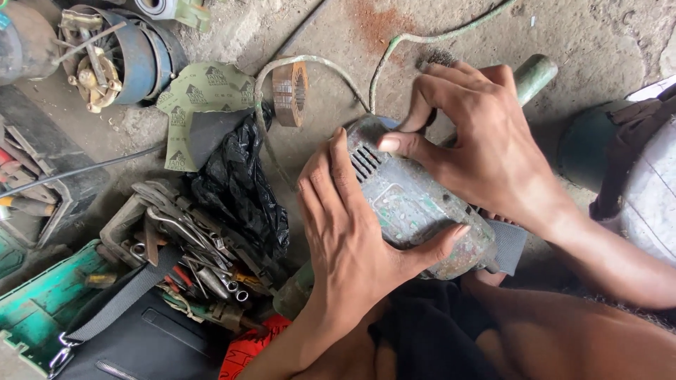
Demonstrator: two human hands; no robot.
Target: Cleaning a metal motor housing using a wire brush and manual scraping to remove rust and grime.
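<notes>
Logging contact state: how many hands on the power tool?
2. Left hand wraps the worn grey power tool body from the near side; right hand grips its far end. No other hands visible.

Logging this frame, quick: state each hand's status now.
Left hand: closed around the grey power tool body.
Right hand: gripping the same tool's rear end.

Both hands [394, 204] on worn grinder [412, 200]

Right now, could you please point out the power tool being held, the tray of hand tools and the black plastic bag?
Power tool [405, 204], head view, on its worn grey-green casing.
Tray of hand tools [118, 226], head view, on its left rim.
Black plastic bag [239, 186], head view, on its crumpled middle.
</notes>
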